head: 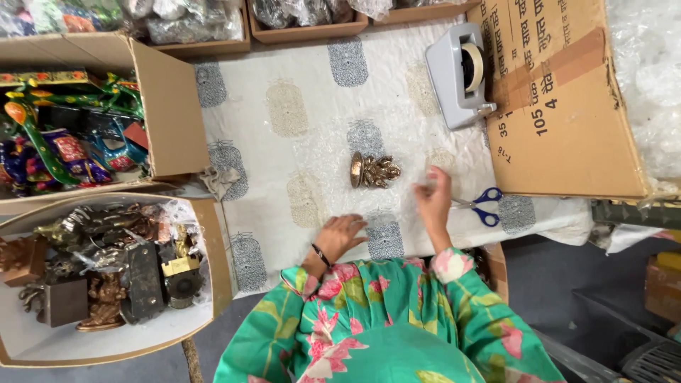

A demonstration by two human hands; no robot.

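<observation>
Head view: a surface [284, 213] under a printed white cloth carries a large flat cardboard box [567, 106] at far right, with a grey tape dispenser [457, 74] just left of it and open cartons of figurines [106, 276] at left. A small brass figurine [374, 171] lies on its side on clear bubble wrap [333, 152] at centre. The left hand [340, 236] rests flat, fingers spread, near the figurine; the right hand [434, 195] pinches the wrap's edge, blue-handled scissors [482, 204] just right.
</observation>
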